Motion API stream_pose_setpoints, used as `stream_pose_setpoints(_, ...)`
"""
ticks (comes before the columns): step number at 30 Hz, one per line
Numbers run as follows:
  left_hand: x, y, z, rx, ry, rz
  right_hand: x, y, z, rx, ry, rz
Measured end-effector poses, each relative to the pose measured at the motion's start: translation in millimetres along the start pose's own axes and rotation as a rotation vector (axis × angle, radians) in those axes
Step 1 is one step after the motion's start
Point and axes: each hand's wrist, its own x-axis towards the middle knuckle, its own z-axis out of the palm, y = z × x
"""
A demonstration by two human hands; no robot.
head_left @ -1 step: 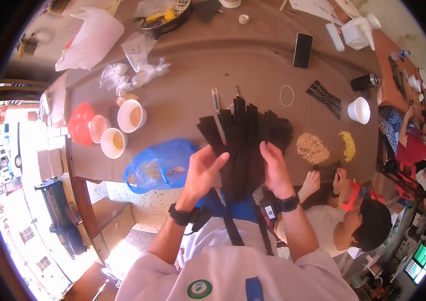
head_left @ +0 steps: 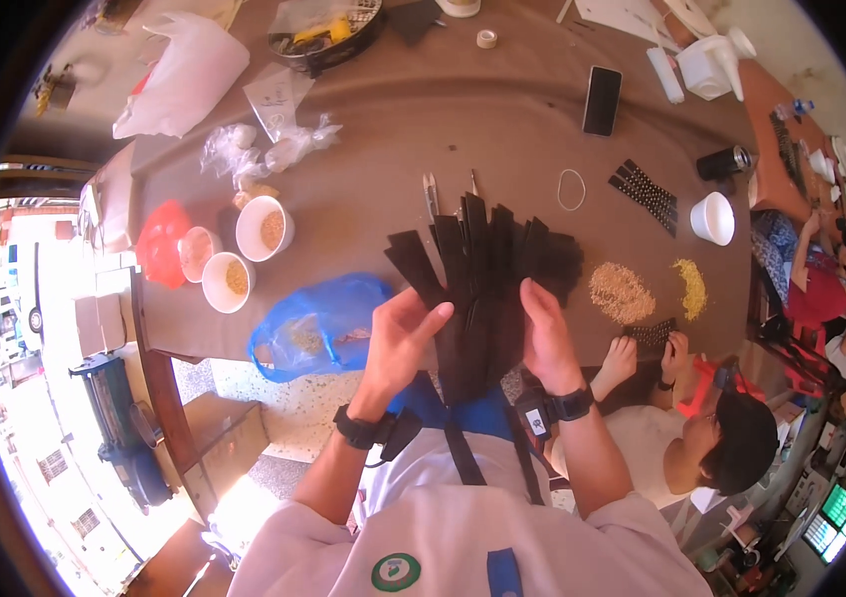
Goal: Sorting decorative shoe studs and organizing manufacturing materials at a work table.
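We have black strips across the counter's near edge, open room ahead. Our left grip and right grip pinch their sides; strips flat, dark, fanned at the far end.

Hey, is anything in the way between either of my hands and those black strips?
Nothing visible is: your left hand and right hand touch the black strips from either side. The blue plastic bag lies to the left of your left hand, not in between.
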Motion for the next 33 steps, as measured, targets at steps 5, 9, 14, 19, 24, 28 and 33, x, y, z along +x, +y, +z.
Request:
stream_pose_setpoints(5,-24,18,-16,-0.012,0.1,0.05,-21,13,37,0.147,0.057,-0.009)
stream_pose_setpoints(9,-39,31,-35,-0.022,0.098,0.039,-33,15,77,-0.032,-0.003,-0.086)
stream_pose_setpoints(14,-63,41,-75,-0.089,-0.004,0.061,-48,39,115,-0.075,0.078,-0.225)
stream_pose_setpoints(19,-87,55,-106,-0.06,-0.099,0.1,-64,56,144,-0.064,0.076,-0.219)
stream_pose_setpoints(24,-99,57,-121,-0.085,-0.073,0.071,-75,77,159,-0.069,0.057,-0.226)
stream_pose_setpoints(28,-107,29,-129,0.244,0.004,0.034,-79,94,181,-0.389,0.042,-0.212)
stream_pose_setpoints(33,-123,26,-144,0.514,-0.118,0.284,-92,120,156,-0.207,0.04,0.034)
